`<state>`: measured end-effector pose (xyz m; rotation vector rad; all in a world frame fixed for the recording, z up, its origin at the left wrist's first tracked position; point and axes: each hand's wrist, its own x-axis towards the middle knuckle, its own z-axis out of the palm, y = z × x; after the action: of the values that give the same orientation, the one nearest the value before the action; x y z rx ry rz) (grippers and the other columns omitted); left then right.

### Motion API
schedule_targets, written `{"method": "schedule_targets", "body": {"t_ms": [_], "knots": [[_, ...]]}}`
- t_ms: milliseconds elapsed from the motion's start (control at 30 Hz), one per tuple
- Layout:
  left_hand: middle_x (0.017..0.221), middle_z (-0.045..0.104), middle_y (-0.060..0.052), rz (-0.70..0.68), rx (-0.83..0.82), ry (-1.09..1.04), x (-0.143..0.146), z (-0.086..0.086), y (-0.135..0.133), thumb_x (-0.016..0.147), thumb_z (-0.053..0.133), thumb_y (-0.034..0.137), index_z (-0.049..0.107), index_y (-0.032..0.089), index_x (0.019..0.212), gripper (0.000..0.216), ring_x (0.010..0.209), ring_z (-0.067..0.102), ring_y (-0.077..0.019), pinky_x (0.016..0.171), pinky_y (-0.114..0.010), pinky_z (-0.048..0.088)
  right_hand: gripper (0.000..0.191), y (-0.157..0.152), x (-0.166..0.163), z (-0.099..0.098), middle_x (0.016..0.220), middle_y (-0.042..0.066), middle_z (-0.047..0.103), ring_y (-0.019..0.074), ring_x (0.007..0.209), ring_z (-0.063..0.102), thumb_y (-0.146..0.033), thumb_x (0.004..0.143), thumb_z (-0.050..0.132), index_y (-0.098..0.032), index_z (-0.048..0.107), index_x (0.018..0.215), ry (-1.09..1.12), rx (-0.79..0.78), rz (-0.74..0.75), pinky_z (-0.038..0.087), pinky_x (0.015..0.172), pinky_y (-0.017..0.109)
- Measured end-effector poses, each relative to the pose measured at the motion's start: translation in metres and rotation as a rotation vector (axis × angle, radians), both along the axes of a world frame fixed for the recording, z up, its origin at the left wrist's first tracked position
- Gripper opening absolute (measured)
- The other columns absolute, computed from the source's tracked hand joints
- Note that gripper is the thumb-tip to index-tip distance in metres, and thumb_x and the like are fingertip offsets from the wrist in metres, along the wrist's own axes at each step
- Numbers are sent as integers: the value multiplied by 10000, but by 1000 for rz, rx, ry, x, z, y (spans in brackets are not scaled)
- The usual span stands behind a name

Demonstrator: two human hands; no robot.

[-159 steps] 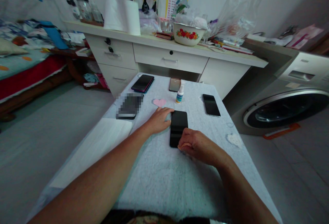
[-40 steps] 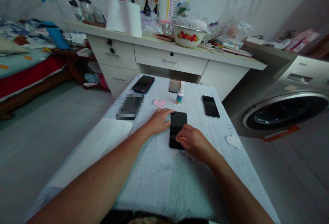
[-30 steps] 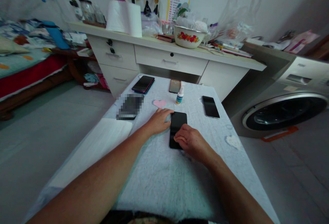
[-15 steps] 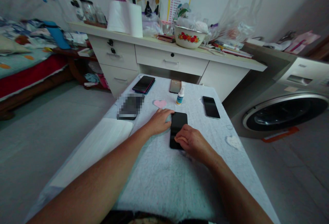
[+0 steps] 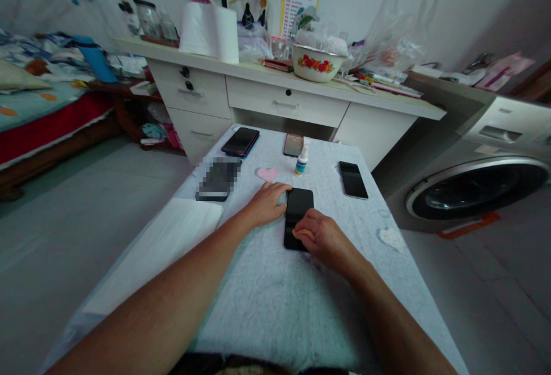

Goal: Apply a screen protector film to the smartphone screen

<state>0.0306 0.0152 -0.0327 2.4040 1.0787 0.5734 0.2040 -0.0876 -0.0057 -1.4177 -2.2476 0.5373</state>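
A black smartphone [image 5: 300, 205] lies screen up on the cloth-covered table. My left hand [image 5: 267, 203] rests along its left edge, fingers stretched out toward the top corner and thumb lower on the side. Over the lower half of the screen, my right hand [image 5: 321, 234] is closed on a small orange pad [image 5: 303, 232], pressed to the glass; most of the pad is hidden by the fingers. Beyond the phone stands a small white spray bottle [image 5: 301, 163] with a blue and yellow label. A pink heart-shaped piece [image 5: 267, 174] lies left of the bottle.
Another phone [image 5: 353, 180] lies at the right, stacked phones [image 5: 241, 141] at the back left, and a pixelated dark device [image 5: 218, 178] in front of them. A phone-shaped item [image 5: 293, 145] is at the back. White paper [image 5: 159, 251] covers the left side. A washing machine [image 5: 477, 174] stands right.
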Motion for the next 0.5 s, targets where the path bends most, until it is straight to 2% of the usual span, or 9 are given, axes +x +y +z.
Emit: {"method": "schedule_targets", "body": {"t_ms": [300, 500], "knots": [[1313, 583, -110, -4, -9, 12, 0, 0, 1, 755, 514, 156, 540, 138, 1242, 488, 1239, 487, -238, 1088, -409, 342, 164, -1, 4, 3, 839, 38, 595, 112, 702, 567, -57, 828, 571, -152, 703, 814, -18, -36, -15, 444, 689, 229], [1310, 587, -102, -14, -5, -3, 0, 0, 1, 761, 512, 155, 542, 160, 1234, 474, 1237, 498, -231, 1094, -416, 335, 178, -2, 13, 13, 821, 30, 599, 109, 698, 555, -46, 807, 565, -158, 700, 776, -51, -111, -50, 419, 679, 225]]}}
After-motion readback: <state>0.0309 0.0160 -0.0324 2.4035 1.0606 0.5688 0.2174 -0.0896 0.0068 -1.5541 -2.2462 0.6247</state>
